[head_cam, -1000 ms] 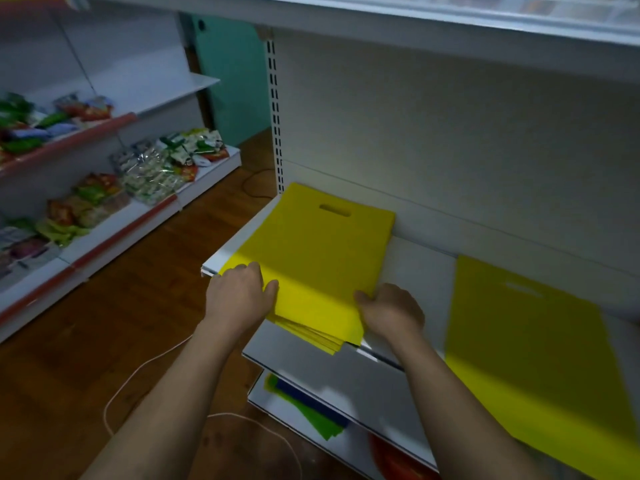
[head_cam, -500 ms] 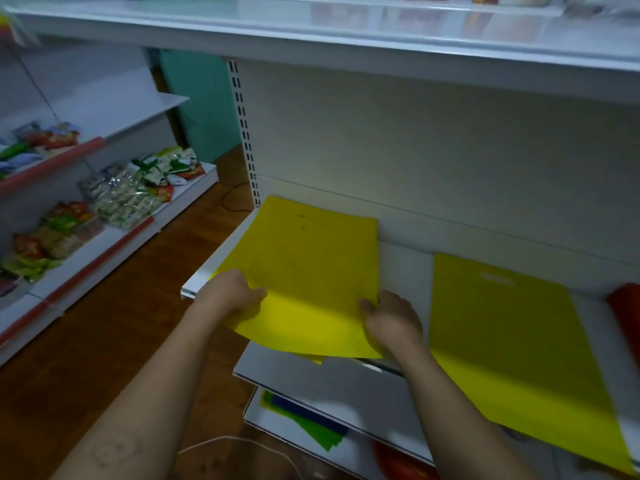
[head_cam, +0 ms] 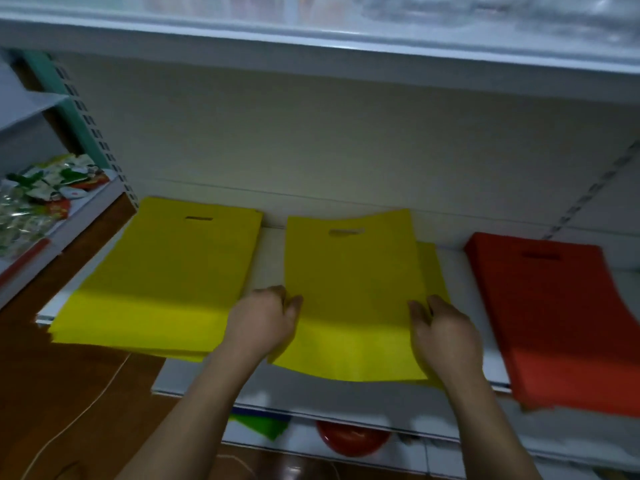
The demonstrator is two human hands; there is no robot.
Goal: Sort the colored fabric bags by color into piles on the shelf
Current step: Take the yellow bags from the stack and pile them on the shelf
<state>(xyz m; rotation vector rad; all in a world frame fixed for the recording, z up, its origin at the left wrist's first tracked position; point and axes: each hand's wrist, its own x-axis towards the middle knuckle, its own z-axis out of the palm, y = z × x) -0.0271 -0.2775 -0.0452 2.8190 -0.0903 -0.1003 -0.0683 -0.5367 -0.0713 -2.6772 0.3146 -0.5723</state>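
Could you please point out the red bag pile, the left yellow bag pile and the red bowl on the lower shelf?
red bag pile [head_cam: 554,317]: head view, middle of top bag.
left yellow bag pile [head_cam: 166,271]: head view, middle of top bag.
red bowl [head_cam: 349,439]: head view, its front wall.

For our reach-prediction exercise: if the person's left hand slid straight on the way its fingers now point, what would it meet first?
The left hand points up and right across the olive-yellow bag it grips; beyond that bag's far edge it would probably meet the shelf's back wall, though depth is unclear.

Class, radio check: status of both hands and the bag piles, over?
Left hand and right hand grip middle yellow-green bag by its side edges. Yellow pile left, red pile right. Nothing in the way.
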